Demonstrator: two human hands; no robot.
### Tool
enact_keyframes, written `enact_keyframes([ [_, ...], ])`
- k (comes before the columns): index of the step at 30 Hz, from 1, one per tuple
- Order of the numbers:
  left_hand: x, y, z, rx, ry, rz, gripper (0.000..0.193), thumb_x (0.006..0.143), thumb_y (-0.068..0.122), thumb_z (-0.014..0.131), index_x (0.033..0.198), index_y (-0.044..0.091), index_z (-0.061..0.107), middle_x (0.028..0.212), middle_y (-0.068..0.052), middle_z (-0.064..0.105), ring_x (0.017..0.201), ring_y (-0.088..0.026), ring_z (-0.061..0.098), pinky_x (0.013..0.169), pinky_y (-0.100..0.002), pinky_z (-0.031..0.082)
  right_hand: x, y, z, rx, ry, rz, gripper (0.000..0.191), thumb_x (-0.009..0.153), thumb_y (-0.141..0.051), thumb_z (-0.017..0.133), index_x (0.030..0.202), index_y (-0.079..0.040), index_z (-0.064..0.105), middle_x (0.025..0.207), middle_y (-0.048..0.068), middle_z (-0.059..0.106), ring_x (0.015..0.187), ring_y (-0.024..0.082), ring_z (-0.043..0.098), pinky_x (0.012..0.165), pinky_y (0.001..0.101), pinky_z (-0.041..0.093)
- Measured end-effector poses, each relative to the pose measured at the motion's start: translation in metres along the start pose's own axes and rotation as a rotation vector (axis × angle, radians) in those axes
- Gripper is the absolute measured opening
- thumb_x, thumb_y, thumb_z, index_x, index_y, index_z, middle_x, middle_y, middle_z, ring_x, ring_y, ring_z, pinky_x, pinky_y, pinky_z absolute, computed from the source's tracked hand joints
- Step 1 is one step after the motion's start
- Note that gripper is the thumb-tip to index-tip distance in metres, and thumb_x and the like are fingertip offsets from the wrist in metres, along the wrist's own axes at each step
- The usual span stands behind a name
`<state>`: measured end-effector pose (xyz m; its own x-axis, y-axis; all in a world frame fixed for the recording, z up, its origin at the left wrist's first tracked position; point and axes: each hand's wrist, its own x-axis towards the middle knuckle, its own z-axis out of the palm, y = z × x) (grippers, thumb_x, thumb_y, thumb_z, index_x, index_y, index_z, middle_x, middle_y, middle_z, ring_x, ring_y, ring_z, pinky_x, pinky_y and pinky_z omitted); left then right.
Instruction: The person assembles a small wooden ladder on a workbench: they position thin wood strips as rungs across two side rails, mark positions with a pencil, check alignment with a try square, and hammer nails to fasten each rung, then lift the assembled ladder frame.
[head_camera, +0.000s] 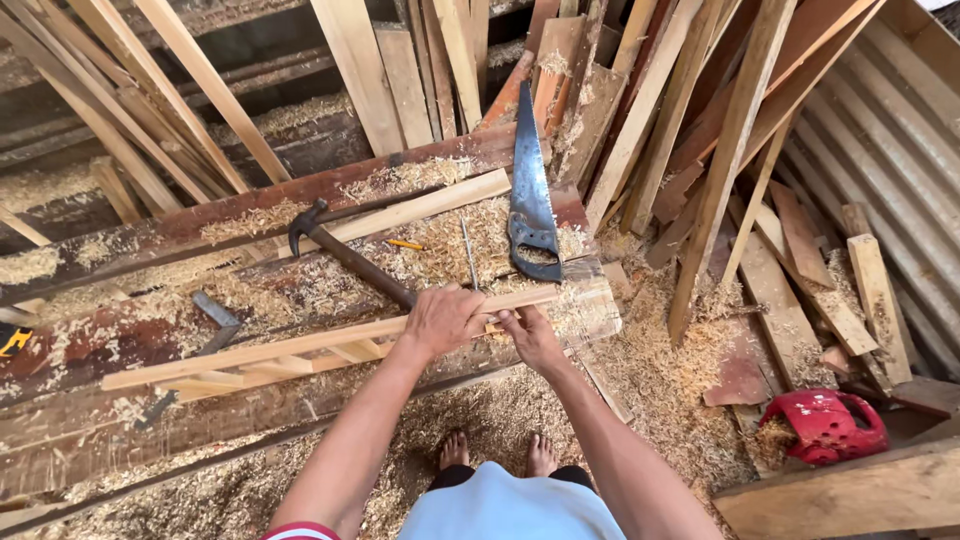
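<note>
Clenched over a long wooden strip (300, 345), the left hand (443, 318) pins it to the shaving-strewn table (150, 240) — the right hand (528, 335) is pinched at the strip's near-right end, its contents too small to tell. Steadying seems in hand; a hammer (345, 255) lies just beyond, a handsaw (530, 195) farther right.

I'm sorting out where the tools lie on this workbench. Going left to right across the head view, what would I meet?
Yellow tool at the edge → metal square → claw hammer → left hand → right hand on the wooden strip → red power tool.
</note>
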<state>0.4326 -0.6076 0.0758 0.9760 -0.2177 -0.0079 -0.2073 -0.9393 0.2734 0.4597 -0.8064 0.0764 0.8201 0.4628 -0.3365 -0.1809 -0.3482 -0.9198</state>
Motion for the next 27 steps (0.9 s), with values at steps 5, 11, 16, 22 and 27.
enact_keyframes([
  [5,0.004,0.008,-0.01,0.027,0.007,-0.029,0.027,0.095,0.041,0.058,0.084,0.017,0.057,0.075,-0.003,0.066,0.074,-0.02,0.059,0.062,-0.041,0.048,0.011,0.002,0.002,0.06,0.026,0.022,0.038,0.098,-0.035,0.058,0.12,-0.007,0.069,0.11,0.011,0.078,0.097,0.02,0.074,0.085,0.038,0.063],
  [11,0.007,0.009,-0.013,0.076,-0.061,-0.022,0.031,0.098,0.043,0.055,0.089,0.014,0.059,0.077,-0.007,0.067,0.078,-0.022,0.063,0.066,-0.043,0.049,0.016,0.005,0.005,0.135,0.066,0.034,0.034,0.098,-0.028,0.062,0.118,-0.002,0.07,0.102,0.012,0.079,0.091,0.018,0.076,0.08,0.0307,0.064],
  [16,0.01,0.008,-0.011,0.065,-0.042,-0.005,0.031,0.098,0.043,0.055,0.087,0.014,0.058,0.075,-0.007,0.066,0.075,-0.023,0.062,0.065,-0.043,0.05,0.017,0.002,0.006,0.139,0.082,0.008,0.033,0.098,-0.027,0.061,0.118,-0.002,0.068,0.101,0.011,0.078,0.091,0.018,0.076,0.08,0.03,0.064],
  [22,0.011,0.003,-0.002,0.079,-0.072,0.004,0.03,0.101,0.043,0.052,0.088,0.015,0.056,0.07,-0.004,0.06,0.067,-0.019,0.055,0.057,-0.039,0.047,0.015,0.008,0.006,0.031,0.09,-0.024,0.033,0.1,-0.028,0.058,0.119,-0.003,0.069,0.099,0.011,0.079,0.09,0.018,0.076,0.08,0.0314,0.064],
  [27,0.006,-0.001,0.011,0.124,-0.027,0.059,0.027,0.101,0.041,0.053,0.089,0.018,0.054,0.068,-0.001,0.057,0.064,-0.016,0.051,0.055,-0.036,0.045,0.013,0.008,0.003,0.067,0.053,-0.054,0.034,0.101,-0.029,0.06,0.121,-0.003,0.07,0.101,0.011,0.078,0.092,0.018,0.075,0.083,0.0333,0.064],
])
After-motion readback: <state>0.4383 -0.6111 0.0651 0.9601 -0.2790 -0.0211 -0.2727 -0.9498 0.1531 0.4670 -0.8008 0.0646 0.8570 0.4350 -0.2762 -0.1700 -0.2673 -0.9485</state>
